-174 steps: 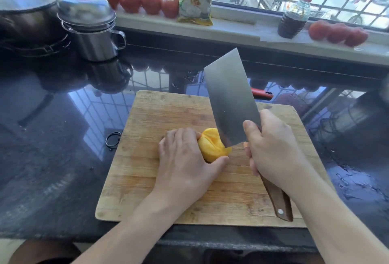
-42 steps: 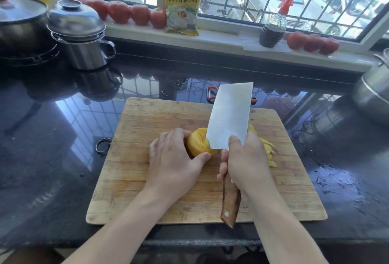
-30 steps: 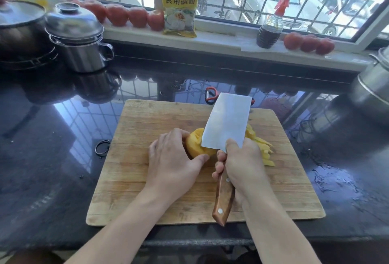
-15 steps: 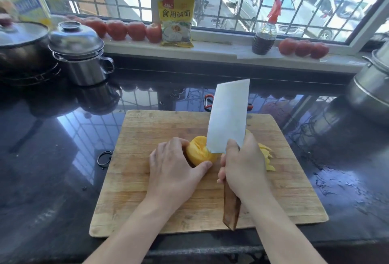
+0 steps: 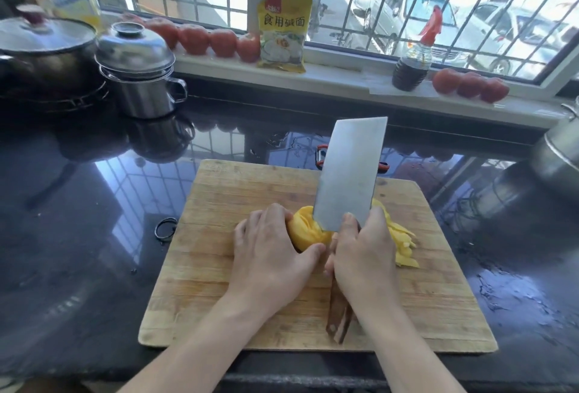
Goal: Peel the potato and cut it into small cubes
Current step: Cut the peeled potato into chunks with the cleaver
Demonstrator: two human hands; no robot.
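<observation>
Wide wooden cutting board (image 5: 219,283) on the dark countertop (image 5: 78,236), and the work sits at its centre. The cleaver (image 5: 349,173) stands nearly upright, flat face to the camera, edge down against the right end of the potato (image 5: 308,231). Right hand (image 5: 363,258) wrapped tight round the cleaver's wooden handle, forefinger up on the blade. Left hand (image 5: 269,255) curled over the potato's left end, thumb tucked against its near side, pinning it to the board.

Progress: the potato shows bare yellow all over, so peeling looks finished. Slicing is well underway, with a fan of slices (image 5: 402,242) lying just right of the blade. I'd put it near halfway through slicing; no cubes yet, so strips and dicing remain.

The remaining chunk lies with its long axis roughly left to right, cut face toward the blade.
</observation>
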